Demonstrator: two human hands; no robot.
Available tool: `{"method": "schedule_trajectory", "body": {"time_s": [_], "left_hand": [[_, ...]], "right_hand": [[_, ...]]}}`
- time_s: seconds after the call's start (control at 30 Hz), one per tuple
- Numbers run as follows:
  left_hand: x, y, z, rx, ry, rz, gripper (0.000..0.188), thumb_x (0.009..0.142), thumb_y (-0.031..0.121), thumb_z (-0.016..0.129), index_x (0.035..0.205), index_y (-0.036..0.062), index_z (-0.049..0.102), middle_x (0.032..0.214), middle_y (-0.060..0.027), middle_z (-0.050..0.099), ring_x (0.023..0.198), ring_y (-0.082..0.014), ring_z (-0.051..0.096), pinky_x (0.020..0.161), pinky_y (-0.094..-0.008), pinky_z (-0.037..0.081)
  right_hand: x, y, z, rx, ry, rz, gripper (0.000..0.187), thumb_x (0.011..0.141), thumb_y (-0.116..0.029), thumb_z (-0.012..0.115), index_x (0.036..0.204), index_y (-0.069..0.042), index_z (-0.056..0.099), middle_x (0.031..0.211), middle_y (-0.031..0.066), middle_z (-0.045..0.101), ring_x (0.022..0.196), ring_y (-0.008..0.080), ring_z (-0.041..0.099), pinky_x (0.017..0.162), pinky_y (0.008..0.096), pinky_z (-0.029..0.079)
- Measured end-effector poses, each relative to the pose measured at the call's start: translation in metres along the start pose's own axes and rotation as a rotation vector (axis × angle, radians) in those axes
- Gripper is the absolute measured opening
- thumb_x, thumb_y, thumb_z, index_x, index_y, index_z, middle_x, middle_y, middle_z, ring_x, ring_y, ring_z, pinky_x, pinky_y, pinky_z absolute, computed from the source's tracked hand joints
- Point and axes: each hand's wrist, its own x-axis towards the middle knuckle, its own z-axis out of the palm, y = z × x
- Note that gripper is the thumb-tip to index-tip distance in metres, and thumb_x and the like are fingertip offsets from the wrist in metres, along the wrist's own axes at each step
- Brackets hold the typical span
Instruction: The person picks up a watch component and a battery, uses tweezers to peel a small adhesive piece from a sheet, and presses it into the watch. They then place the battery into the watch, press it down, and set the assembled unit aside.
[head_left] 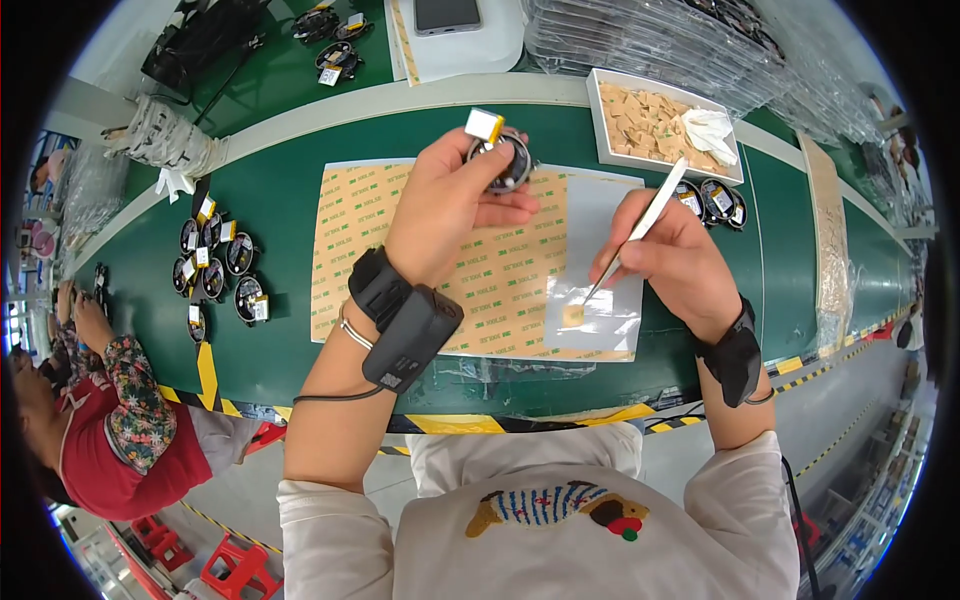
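Note:
My left hand [440, 205] grips a round black electronic module [514, 172] above the table, its fingers closed round the rim. A small silver battery [484, 125] with yellow tape sticks up from the module. In my right hand [678, 262] are slim metal tweezers [655, 212], pinched between thumb and fingers. Their tips point down at a small tan square [572, 316] on the translucent part of an adhesive sheet [400, 290]; whether they touch it I cannot tell. Most of that sheet has tan backing with green print. It lies flat under both hands.
Several similar modules [240, 254] sit at the left, and a few more [718, 200] are at the right. A white box [672, 165] of tan pieces stands behind. Plastic trays [640, 50] and a phone [447, 14] are farther back. A co-worker [140, 430] sits at the left.

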Motion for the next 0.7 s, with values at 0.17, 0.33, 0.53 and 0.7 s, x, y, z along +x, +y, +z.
{"method": "schedule_trajectory", "body": {"time_s": [0.17, 0.33, 0.53, 0.7], "left_hand": [[-0.014, -0.001, 0.015, 0.134, -0.218, -0.190, 0.020, 0.091, 0.017, 0.052, 0.099, -0.0017, 0.055, 0.079, -0.0064, 0.059, 0.064, -0.0155, 0.063, 0.057, -0.0252, 0.054], [-0.017, -0.008, 0.018, 0.316, -0.405, -0.374, 0.021, 0.091, 0.017, 0.051, 0.102, -0.0008, 0.057, 0.080, -0.0055, 0.060, 0.058, -0.0124, 0.061, 0.050, -0.0229, 0.051], [-0.018, -0.006, 0.020, 0.308, -0.379, -0.417, 0.019, 0.090, 0.016, 0.050, 0.097, -0.0010, 0.056, 0.081, -0.0074, 0.061, 0.057, -0.0128, 0.061, 0.050, -0.0230, 0.051], [-0.019, -0.008, 0.021, 0.268, -0.327, -0.434, 0.024, 0.087, 0.019, 0.051, 0.094, -0.0024, 0.057, 0.075, -0.0050, 0.059, 0.055, -0.0118, 0.060, 0.051, -0.0235, 0.052]], "right_hand": [[-0.003, -0.004, -0.002, 0.034, 0.184, -0.187, 0.011, 0.084, -0.009, 0.057, 0.092, -0.005, 0.051, 0.084, 0.0095, 0.063, 0.082, 0.0220, 0.066, 0.069, 0.0284, 0.052], [-0.001, -0.002, -0.003, -0.076, 0.201, -0.206, 0.011, 0.085, -0.008, 0.056, 0.093, -0.005, 0.050, 0.085, 0.0086, 0.063, 0.083, 0.0221, 0.066, 0.070, 0.0297, 0.053], [-0.001, 0.000, 0.001, -0.122, 0.197, -0.152, 0.010, 0.084, -0.002, 0.056, 0.092, -0.004, 0.051, 0.086, 0.0049, 0.059, 0.083, 0.0200, 0.065, 0.069, 0.0281, 0.053], [0.001, 0.002, 0.004, -0.124, 0.227, -0.167, 0.011, 0.083, 0.001, 0.057, 0.092, -0.002, 0.052, 0.086, 0.0040, 0.057, 0.081, 0.0174, 0.064, 0.068, 0.0269, 0.054]]}}
